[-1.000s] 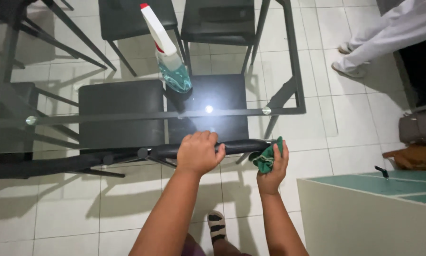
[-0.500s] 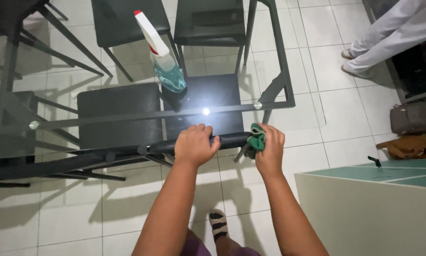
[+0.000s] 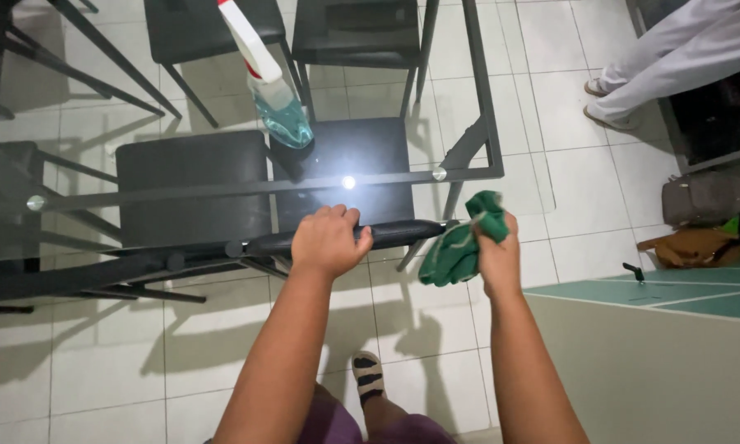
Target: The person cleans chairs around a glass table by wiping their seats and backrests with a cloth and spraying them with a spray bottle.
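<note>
Along the left-right chair rail point(image 3: 403, 234), left hand point(image 3: 329, 241) clamped, right hand point(image 3: 497, 255) clutching cloth point(image 3: 456, 251).

Green cloth point(image 3: 460, 247) in right hand point(image 3: 497, 259); black chair back point(image 3: 349, 237) under left hand point(image 3: 327, 240); blue-liquid spray bottle point(image 3: 269, 82) beyond; black-and-white striped sock point(image 3: 368, 376) below.

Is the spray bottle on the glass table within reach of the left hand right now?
Probably yes. The left hand grips the dark chair back at the near edge of the glass table. The spray bottle stands farther in, with bare glass between, so it would have to let go and stretch forward.
</note>
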